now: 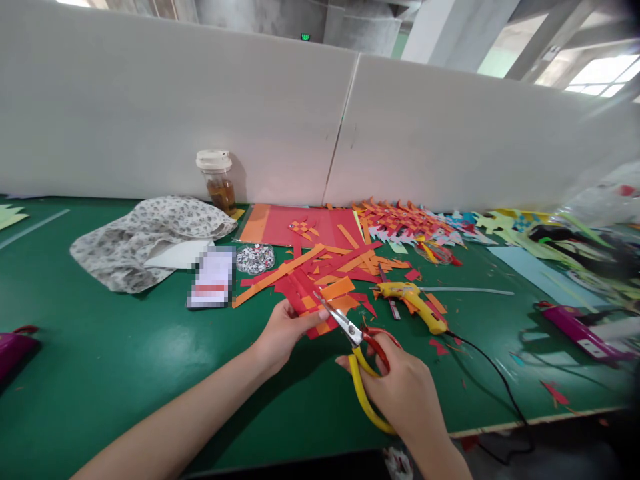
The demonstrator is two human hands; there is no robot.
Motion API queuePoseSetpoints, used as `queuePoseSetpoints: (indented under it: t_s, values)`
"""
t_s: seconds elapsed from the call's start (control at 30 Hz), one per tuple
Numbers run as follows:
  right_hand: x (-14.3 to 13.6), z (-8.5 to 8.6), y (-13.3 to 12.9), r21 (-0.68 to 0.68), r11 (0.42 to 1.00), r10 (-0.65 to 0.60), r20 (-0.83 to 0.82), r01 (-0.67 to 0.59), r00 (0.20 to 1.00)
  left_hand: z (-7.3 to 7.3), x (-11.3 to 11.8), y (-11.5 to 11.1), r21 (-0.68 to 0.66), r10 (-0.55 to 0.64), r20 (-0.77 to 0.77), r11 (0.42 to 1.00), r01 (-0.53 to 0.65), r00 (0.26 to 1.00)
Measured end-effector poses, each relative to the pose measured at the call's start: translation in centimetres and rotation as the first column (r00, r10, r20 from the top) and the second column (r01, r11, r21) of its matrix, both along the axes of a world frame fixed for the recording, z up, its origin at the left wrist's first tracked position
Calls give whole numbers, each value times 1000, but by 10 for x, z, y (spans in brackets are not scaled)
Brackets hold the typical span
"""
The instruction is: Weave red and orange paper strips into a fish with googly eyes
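My left hand (283, 333) pinches a woven piece of red and orange paper strips (300, 293) above the green table. My right hand (400, 380) is closed round the handles, one red and one yellow, of a pair of scissors (353, 333). The blades are parted and reach over the woven paper, close to my left thumb. Behind the paper lies a heap of loose red and orange strips (350, 263). A finished-looking woven paper fish (303, 228) rests on a red sheet (330, 233) farther back.
A yellow glue gun (415, 303) with a black cord lies to the right. At the left are a patterned cloth (150, 233), a phone (213, 277), a bag of googly eyes (255, 258) and a lidded cup (219, 183). Woven paper pieces (400, 220) pile up at the back.
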State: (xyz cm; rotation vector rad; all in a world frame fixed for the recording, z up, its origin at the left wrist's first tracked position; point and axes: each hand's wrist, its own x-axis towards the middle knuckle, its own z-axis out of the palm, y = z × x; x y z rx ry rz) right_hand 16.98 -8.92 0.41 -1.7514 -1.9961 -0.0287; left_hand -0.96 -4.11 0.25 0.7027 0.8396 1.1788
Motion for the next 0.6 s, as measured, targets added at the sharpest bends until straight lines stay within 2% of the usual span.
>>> queuePoseSetpoints:
  t_s: [0.6]
  values:
    - [1, -1, 0, 2, 1000, 3, -17, -3, 1000, 0, -1, -1, 4, -20, 27, 1000, 20, 999]
